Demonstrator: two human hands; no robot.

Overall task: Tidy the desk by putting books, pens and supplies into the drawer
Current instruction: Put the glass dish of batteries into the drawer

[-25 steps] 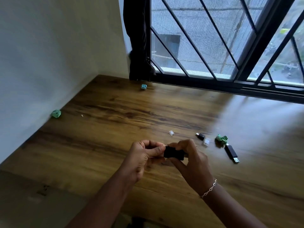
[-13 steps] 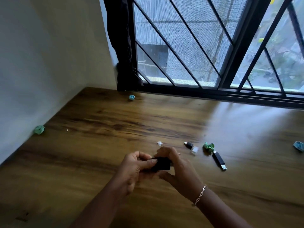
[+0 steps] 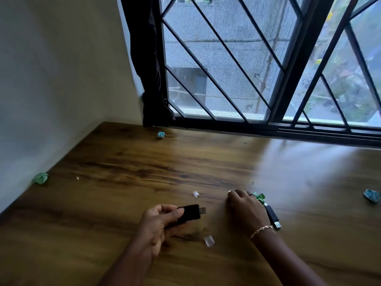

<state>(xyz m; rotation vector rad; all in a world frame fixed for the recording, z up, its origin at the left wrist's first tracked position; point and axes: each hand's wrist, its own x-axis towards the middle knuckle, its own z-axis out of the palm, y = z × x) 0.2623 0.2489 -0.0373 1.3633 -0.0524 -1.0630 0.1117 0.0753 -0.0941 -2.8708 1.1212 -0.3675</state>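
Note:
My left hand (image 3: 158, 226) grips a black USB stick (image 3: 190, 213) just above the wooden desk (image 3: 123, 162), its bare metal plug pointing right. A clear cap (image 3: 209, 241) lies on the desk below the stick. My right hand (image 3: 245, 209) rests fingers-down on the desk to the right, curled over a spot beside a green paper wad (image 3: 260, 198); whatever is under the fingers is hidden. A second black USB stick (image 3: 273, 216) lies just right of that hand. Another clear cap (image 3: 195, 194) sits between the hands, farther back.
Crumpled paper wads lie scattered: a green one (image 3: 40, 178) by the left wall, a blue one (image 3: 161, 134) near the window frame, another blue one (image 3: 371, 196) at the far right. A barred window (image 3: 226, 79) runs along the desk's far edge.
My hands have parted. The left keeps the black stick, its plug now bare, and a clear cap lies on the desk. The right hand has moved right to the green wad.

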